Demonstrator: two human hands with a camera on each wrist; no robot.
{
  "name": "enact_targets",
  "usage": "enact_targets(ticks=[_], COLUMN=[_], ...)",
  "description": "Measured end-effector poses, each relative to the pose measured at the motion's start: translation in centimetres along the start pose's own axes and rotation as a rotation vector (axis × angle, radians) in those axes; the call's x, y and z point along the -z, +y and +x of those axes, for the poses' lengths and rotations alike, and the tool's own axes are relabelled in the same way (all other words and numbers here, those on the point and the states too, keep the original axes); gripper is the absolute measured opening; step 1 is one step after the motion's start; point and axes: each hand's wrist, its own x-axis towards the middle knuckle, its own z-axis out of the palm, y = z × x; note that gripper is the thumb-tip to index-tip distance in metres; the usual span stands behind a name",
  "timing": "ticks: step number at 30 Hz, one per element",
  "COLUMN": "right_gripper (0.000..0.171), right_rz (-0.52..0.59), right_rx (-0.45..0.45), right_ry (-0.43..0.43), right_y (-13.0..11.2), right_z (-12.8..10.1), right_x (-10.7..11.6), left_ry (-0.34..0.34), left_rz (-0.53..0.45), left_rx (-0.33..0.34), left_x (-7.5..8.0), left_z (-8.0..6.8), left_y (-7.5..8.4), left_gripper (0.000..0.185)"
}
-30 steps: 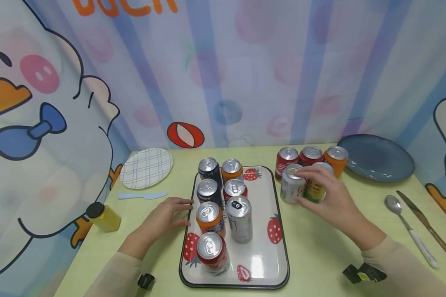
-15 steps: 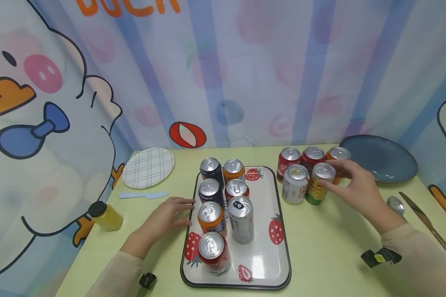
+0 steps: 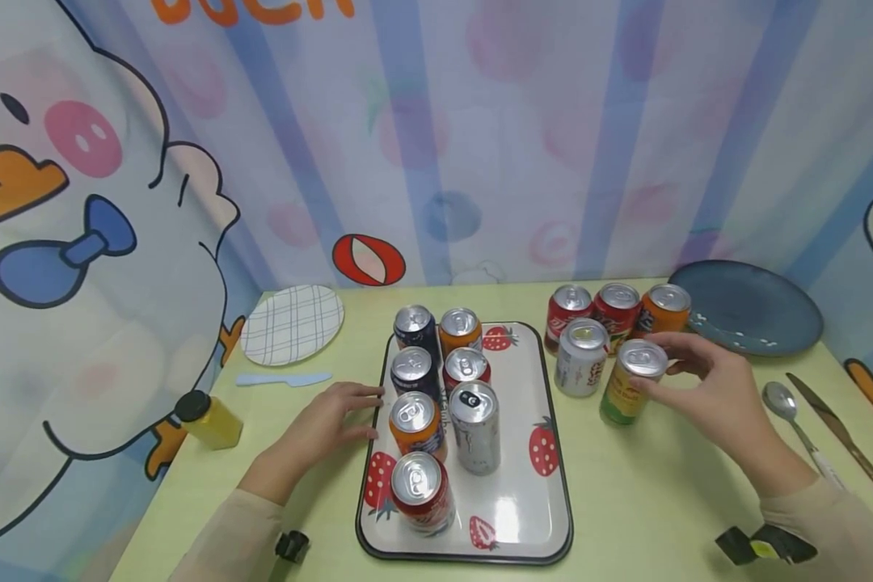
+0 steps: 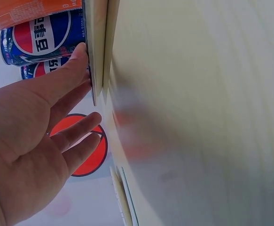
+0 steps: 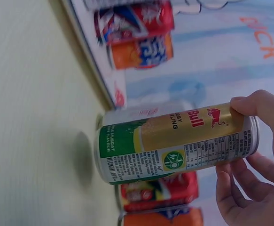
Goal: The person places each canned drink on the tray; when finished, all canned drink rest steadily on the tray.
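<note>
Right of centre in the head view, the right hand (image 3: 723, 388) pinches the top of a green-and-gold can (image 3: 629, 382), lifted just clear of the table, beside a white can (image 3: 580, 356). Lower left of centre, the left hand (image 3: 320, 424) lies flat, fingers straight, touching the strawberry tray (image 3: 546, 493) edge.

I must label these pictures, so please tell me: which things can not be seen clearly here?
- Head view: the drink names on the cans in the tray are too small to read.
- Left wrist view: the table is blurred, and the left hand is cut off by the edge.
- Right wrist view: the green and gold can hides most of the cans behind it; whether it touches the table is unclear.
- Head view: the right hand hides the can's far side.
</note>
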Motion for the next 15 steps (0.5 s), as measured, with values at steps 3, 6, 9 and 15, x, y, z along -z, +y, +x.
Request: enact_targets(ticks=[3,6,9,15], right_gripper=[0.053,0.054,0.056,0.057], right_rz=[0.029,0.061,0.116,0.198], right_rx=[0.063,0.124,0.179,0.279], right_ry=[-0.030,-0.069,-0.113,-0.229], right_y=[-1.9,-3.8,-5.4,-7.6], right_z=[-1.2,-2.4,-3.4,-5.2], right_x=[-0.3,-1.1,-2.3,-5.4], left_ry=[-0.003,-0.010,-0.012,-0.013], left_rz=[0.002,0.008,0.007,0.007], left_rx=[0.000,0.001,0.005,0.008], left_x=[0.1,0.1,0.2,0.2], left_z=[0.0,-0.1,-0.1,0.0], left_y=[0.1,0.2,0.2,0.1], left_gripper=[0.051,0.051,0.051,0.051])
